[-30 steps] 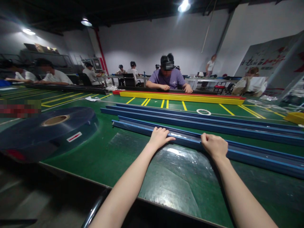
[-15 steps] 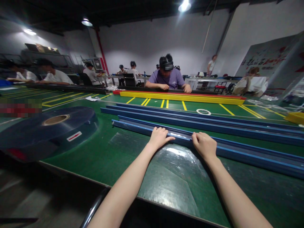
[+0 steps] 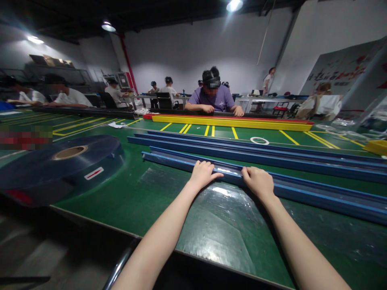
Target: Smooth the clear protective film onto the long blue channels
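A long blue U-shaped channel [image 3: 320, 196] lies across the green table. My left hand [image 3: 203, 174] grips its near wall, fingers hooked over the edge into the trough and thumb stretched along the outside. Further right, my right hand [image 3: 259, 182] is closed on the same edge, knuckles up; its fingertips are partly hidden. Between the hands, shiny clear film [image 3: 225, 170] shows inside the trough. A larger clear plastic sheet [image 3: 220, 225] is spread on the table below, between my forearms.
Beyond lies another blue channel [image 3: 229, 152]. A large roll of clear film [image 3: 99, 155] sits at left, near the table edge. A white ring [image 3: 259, 141] and yellow and red channels [image 3: 229, 123] are farther back. A co-worker in a purple shirt [image 3: 193, 99] sits opposite.
My right hand has slid slightly left along the channel's edge, a little closer to my left hand. The left hand has stayed in place. The camera has shifted slightly.
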